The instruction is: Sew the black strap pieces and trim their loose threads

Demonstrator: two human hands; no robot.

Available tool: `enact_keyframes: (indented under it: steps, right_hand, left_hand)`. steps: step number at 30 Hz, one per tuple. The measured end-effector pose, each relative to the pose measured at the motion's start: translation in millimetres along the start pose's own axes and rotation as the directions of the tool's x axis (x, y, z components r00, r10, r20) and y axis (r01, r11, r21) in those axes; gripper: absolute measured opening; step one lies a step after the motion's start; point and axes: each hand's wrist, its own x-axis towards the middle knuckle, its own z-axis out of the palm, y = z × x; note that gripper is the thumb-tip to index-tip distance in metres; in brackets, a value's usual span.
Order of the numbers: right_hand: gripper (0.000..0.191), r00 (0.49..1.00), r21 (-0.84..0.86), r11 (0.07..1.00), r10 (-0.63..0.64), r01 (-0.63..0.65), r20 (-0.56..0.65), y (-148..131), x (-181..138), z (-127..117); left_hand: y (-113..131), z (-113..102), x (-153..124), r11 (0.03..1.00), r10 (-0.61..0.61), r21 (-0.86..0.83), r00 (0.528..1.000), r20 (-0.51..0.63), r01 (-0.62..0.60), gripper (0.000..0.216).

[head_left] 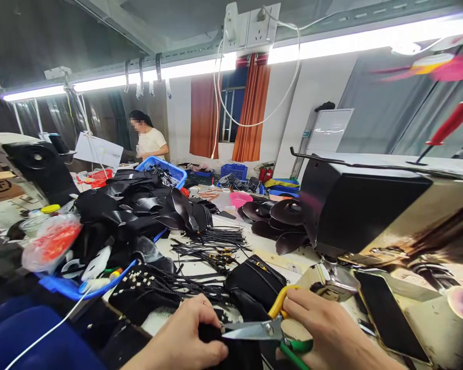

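My right hand (320,318) grips a pair of scissors (254,330) with one yellow and one green handle. The blades point left, slightly apart, and their tips reach the thumb and fingers of my left hand (189,334). Pinched in that left hand is a piece of black material (235,354), which hangs down toward the bottom edge; its exact kind is not clear. Just beyond the blades lies a black pouch-like piece (256,282) with a braided strip and a small gold-coloured fitting. Black braided cords (181,282) spread out to its left.
A sewing machine (347,205) stands at the right, with a phone (391,313) beside its base. Black pieces (139,205) are heaped at the left around a blue tray (88,293). A blue basket (183,177) sits behind them. Farther back is another person (150,139).
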Motion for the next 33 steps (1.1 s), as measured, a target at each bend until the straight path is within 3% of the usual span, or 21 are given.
enact_keyframes:
  steps: [5, 13, 20, 24, 28, 30, 33]
  right_hand:
    - [0.011, 0.995, -0.068, 0.992, -0.102, 0.102, 0.005, 9, -4, 5]
    - [0.015, 0.961, 0.201, 0.98, -0.054, -0.002, 0.271, 6, 9, -14]
    - [0.028, 0.946, 0.081, 0.996, -0.062, 0.038, 0.317, 12, -7, 6]
    - [0.006, 0.947, 0.166, 0.982, 0.031, -0.088, 0.321, 16, -23, 13]
    - [0.014, 0.919, 0.22, 0.956, 0.1, -0.196, 0.382, 18, -29, -1]
    - [0.007, 0.898, 0.174, 0.965, 0.107, -0.198, 0.427, 17, -27, -11]
    - [0.023, 0.885, 0.082, 0.981, 0.121, -0.176, 0.449, 18, -24, -23]
  left_hand:
    - [-4, 6, 1, 0.996, -0.023, -0.087, 0.999, 0.029, 0.025, 0.019]
    - [7, 10, 3, 0.998, 0.004, -0.061, 0.994, 0.106, 0.002, 0.017]
    - [3, 10, 6, 0.999, 0.016, -0.043, 0.992, 0.122, -0.011, 0.021]
    - [1, 11, 6, 0.997, 0.018, -0.071, 0.995, 0.094, -0.011, 0.025]
    - [5, 13, 6, 1.0, 0.025, -0.006, 0.994, 0.106, -0.024, 0.022]
    - [7, 15, 7, 0.999, 0.025, 0.025, 0.991, 0.13, -0.029, 0.015]
    - [9, 19, 9, 0.996, 0.029, 0.075, 0.985, 0.17, -0.043, 0.013]
